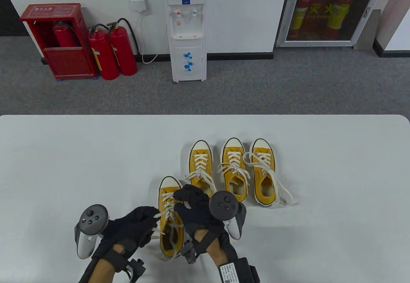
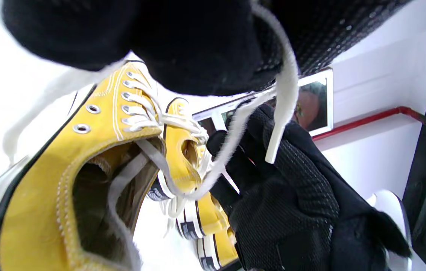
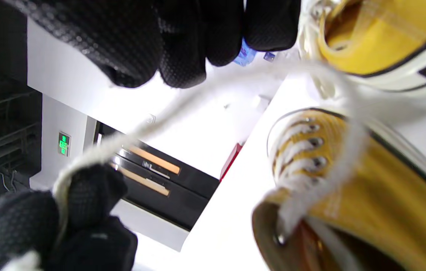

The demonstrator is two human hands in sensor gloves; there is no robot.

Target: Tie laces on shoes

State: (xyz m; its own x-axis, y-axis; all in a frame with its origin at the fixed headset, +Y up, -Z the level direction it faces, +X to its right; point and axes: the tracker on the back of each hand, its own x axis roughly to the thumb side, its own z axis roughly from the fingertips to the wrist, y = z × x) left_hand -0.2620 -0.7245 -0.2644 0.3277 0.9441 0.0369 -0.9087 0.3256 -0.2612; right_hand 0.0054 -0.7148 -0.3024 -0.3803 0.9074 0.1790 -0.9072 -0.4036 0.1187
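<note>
On our white tabletop [image 1: 96, 154], four yellow sneakers, three in a back row, nearest sneaker [image 1: 169, 219] between our left hand [image 1: 134, 228] and right hand [image 1: 195, 212], each pinching its white lace [image 1: 161, 215]

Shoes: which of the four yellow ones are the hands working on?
The nearest shoe, set closer to the person than the row of three. The left hand and the right hand each hold one of its laces; the other shoes lie untouched.

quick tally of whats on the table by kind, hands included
yellow shoes: 4, nearest shoe, three behind
gloved hands: 2, left hand, right hand, both pinching the nearest shoe's lace
total: 6
</note>
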